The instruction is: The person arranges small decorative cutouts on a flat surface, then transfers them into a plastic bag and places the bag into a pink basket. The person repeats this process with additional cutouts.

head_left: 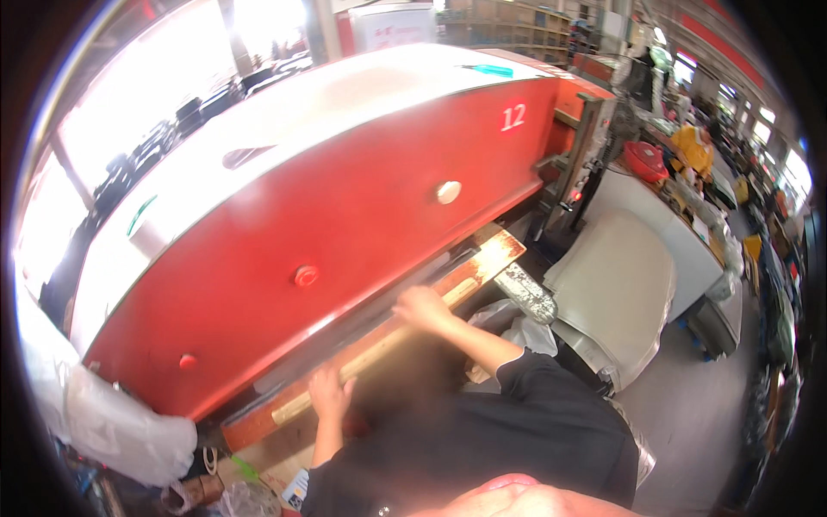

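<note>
The left hand (329, 392) is resting at the ledge (370, 349), thumb spread from the fingers; the right hand (419, 308) is lying farther along, half curled, and whether it is pinching anything cannot be told. The ledge is running along the foot of the red panel (345, 233). Sound handling, I judge, means keeping fingertips clear of the dark strip (366, 320) between them.

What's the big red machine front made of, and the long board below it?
Red machine front: probably painted metal; it's smooth with a soft shine. Long board: maybe wood, orange-brown, varnished or painted, coating worn patchy at its right end.
</note>
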Motion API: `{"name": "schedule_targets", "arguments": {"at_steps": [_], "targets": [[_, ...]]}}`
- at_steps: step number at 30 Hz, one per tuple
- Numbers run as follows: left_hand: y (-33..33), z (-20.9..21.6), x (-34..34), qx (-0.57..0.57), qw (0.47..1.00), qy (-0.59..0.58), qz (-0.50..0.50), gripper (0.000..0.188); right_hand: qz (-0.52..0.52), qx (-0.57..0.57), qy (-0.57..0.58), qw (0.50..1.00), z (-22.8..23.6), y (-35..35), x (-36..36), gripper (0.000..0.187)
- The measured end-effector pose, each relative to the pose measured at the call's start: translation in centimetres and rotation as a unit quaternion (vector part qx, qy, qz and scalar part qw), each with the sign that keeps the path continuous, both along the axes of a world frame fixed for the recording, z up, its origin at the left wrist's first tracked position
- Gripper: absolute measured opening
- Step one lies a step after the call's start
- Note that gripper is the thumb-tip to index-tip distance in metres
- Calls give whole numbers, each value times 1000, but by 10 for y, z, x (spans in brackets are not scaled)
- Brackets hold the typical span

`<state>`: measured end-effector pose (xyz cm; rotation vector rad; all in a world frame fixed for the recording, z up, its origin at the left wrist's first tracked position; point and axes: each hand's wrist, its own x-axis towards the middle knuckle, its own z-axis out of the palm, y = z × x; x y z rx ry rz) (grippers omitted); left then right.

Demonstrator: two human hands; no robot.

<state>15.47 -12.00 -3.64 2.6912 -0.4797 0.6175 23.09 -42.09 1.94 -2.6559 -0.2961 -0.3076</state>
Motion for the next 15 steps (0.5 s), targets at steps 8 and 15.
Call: {"name": "schedule_targets", "arguments": {"at_steps": [8, 15], "targets": [[-5, -1, -6, -17, 1000, 23, 13, 52, 36, -25, -137, 990, -51, 35, -30, 23], [-5, -4, -6, -31, 998, 49, 16, 50, 47, -1, -179, 983, -58, 32, -31, 20]]}}
